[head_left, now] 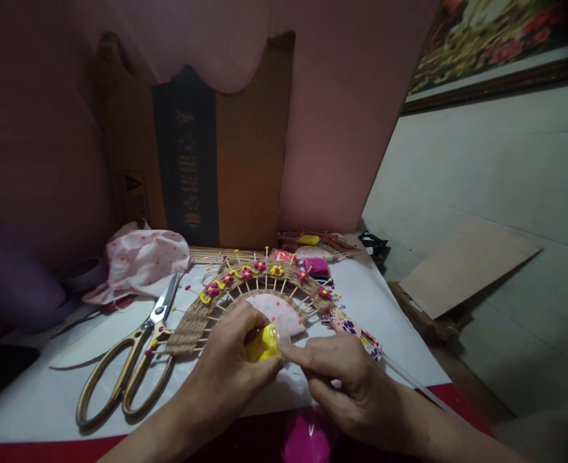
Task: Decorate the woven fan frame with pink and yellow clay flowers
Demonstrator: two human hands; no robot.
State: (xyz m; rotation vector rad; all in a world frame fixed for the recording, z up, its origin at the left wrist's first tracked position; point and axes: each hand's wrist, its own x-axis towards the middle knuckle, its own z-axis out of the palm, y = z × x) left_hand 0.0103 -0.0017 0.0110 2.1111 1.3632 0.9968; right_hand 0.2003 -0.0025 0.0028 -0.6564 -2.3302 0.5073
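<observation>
My left hand (pixel 230 363) is closed around a small clear packet of yellow clay (pixel 262 345). My right hand (pixel 337 379) pinches the packet's edge with thumb and forefinger. Just behind the hands lies a half-round woven jute fan (pixel 202 315) on wooden sticks, trimmed with pink and yellow clay flowers (pixel 259 267) and a pink dotted fabric centre (pixel 277 308). A patterned stick or tool (pixel 356 331) lies under my right wrist.
Gold-handled scissors (pixel 134 357) lie to the left on the white sheet (pixel 33 399). A pink dotted cloth (pixel 142 257) sits at back left, clay packets (pixel 315 265) at back right. A cardboard panel (pixel 216 148) leans on the wall. Something pink (pixel 308 440) lies below the hands.
</observation>
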